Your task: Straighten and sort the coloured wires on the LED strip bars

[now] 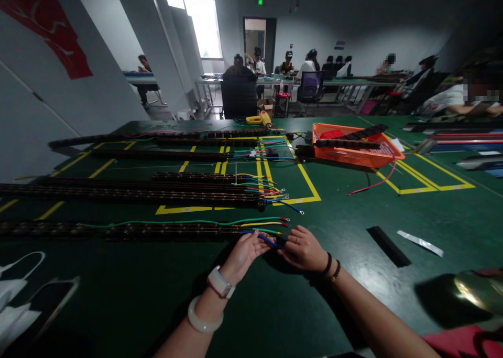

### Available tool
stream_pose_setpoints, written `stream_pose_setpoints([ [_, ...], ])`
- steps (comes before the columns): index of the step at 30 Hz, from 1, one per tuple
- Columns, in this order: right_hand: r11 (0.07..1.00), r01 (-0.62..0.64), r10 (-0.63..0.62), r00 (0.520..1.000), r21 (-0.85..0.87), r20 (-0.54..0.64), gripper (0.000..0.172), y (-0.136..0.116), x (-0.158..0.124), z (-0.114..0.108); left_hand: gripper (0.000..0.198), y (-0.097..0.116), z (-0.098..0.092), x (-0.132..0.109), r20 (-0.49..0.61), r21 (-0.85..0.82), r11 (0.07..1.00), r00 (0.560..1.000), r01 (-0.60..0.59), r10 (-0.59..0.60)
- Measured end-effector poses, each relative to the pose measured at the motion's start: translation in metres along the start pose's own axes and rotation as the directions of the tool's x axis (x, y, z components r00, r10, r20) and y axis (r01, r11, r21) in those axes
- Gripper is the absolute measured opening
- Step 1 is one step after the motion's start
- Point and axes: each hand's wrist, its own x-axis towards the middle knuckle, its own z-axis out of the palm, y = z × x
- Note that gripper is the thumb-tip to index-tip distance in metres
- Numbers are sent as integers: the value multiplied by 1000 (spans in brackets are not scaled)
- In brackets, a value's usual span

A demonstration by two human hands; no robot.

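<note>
My left hand [248, 249] is closed on a blue wire [266, 238] near the right end of the nearest dark cable bundle [168, 232]. Against the tip of that same wire, the fingers of my right hand [303, 248] are pinched together; what else they hold is hidden. A green wire [188, 222] runs along the top of this bundle, and a yellow wire [263, 224] ends beside it. Just behind lie thicker dark cable bundles [137, 193], with a blue wire and ring terminal [301, 212] sticking out on the right.
An orange basket [353, 159] holding dark strips stands at the back right. The yellow heat gun [260, 119] lies at the table's far edge. To my right are a black strip [388, 247] and a white strip [420, 242]. Several people sit at tables beyond.
</note>
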Motion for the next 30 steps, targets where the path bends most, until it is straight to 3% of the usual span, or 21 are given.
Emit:
stream_pose_setpoints([
  [4, 966, -237, 244, 968, 106, -60, 32, 2, 0, 4, 30, 4, 2, -3, 46, 102, 994, 998, 43, -47],
  [7, 925, -355, 359, 933, 139, -6, 35, 4, 1, 5, 42, 6, 6, -7, 93, 261, 961, 988, 95, -123],
  [13, 954, -288, 273, 949, 82, 154, 34, 4, 3, 6, 49, 2, 12, -12, 147, 384, 922, 984, 42, -106],
  [19, 963, -266, 255, 950, 39, 177, 34, 3, 3, 7, 50, 4, 13, -12, 158, 440, 893, 970, 99, -185],
  [30, 950, -292, 273, 948, 112, 163, 38, 8, 1, 7, 49, 7, 14, -14, 185, 467, 881, 966, 74, -179],
])
